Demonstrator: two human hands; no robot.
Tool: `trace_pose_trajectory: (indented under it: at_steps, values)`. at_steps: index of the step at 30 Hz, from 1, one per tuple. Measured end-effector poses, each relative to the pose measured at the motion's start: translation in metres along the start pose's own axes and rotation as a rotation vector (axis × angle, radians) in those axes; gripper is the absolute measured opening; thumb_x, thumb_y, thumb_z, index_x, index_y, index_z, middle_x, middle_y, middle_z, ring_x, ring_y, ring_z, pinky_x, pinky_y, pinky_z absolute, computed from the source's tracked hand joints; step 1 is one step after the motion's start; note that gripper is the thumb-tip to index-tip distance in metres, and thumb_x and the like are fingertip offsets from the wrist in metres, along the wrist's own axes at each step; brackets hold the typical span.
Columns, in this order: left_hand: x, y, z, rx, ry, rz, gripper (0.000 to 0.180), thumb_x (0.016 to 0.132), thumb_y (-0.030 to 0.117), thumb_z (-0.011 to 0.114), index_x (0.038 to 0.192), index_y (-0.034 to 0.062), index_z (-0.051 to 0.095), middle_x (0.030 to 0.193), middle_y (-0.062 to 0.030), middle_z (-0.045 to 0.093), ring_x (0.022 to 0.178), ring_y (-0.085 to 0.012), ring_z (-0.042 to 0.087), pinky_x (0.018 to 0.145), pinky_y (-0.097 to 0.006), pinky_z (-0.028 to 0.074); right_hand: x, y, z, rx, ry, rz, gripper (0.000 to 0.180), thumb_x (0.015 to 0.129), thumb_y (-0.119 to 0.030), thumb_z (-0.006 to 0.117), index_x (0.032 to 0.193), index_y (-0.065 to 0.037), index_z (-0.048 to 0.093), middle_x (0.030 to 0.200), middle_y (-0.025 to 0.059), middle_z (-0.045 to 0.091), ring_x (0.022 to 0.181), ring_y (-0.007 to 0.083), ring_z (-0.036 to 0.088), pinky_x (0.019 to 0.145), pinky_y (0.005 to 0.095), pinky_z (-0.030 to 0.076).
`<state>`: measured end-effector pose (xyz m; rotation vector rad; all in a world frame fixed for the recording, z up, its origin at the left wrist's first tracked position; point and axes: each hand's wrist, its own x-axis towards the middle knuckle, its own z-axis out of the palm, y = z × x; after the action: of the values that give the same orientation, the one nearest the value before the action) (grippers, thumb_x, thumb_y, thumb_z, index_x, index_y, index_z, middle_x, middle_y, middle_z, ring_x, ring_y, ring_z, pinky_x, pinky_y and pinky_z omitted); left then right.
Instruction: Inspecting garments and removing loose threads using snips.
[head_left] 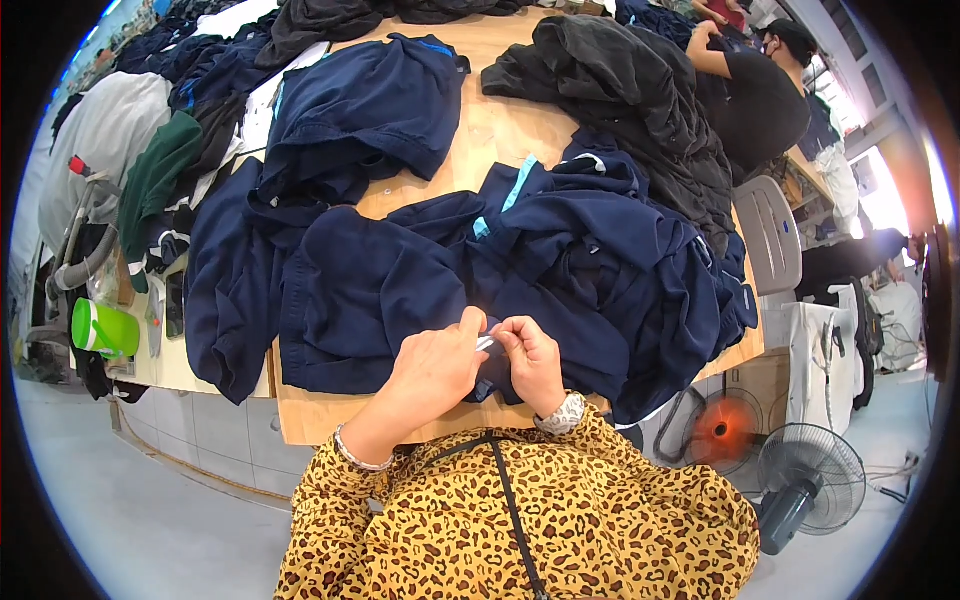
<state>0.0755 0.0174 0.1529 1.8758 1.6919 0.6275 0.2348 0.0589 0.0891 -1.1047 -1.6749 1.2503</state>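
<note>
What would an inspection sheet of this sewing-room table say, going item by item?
Surface: wooden table, mostly covered in clothes.
Job's things: navy garment at the near edge; both hands pinch a small pale tag on it.
Clutter: more navy garments, black garments, a green bottle at the left.
Hands: left hand and right hand meet at the tag, fingertips closed.
Cables: a cord on the floor near the fans.
Surroundings: two floor fans, a pale chair, another person working at the far right.
</note>
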Motion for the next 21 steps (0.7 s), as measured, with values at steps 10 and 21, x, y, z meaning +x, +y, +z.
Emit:
trace_pose_trajectory:
  at_steps: [10, 21]
  values:
    - [0.002, -0.002, 0.004, 0.056, -0.009, 0.006, 0.030, 0.081, 0.013, 0.063, 0.102, 0.0043, 0.043, 0.077, -0.0179, 0.063, 0.069, -0.0359, 0.062, 0.056, -0.043, 0.046, 0.000, -0.003, -0.001, -0.097, 0.004, -0.090, 0.003, 0.089, -0.001, 0.055, 0.088, 0.001, 0.055, 0.076, 0.0091, 0.063, 0.066, 0.0144, 0.058, 0.062, 0.0255, 0.047]
    - [-0.002, -0.031, 0.018, -0.754, 0.117, -0.370, 0.053, 0.078, 0.019, 0.073, 0.120, 0.0012, 0.045, 0.086, -0.0068, 0.060, 0.067, -0.0137, 0.057, 0.061, -0.026, 0.046, 0.002, -0.006, -0.002, 0.536, 0.091, 0.158, 0.007, 0.095, -0.010, 0.051, 0.094, -0.004, 0.055, 0.094, 0.0010, 0.062, 0.071, 0.0027, 0.046, 0.066, 0.0169, 0.040]
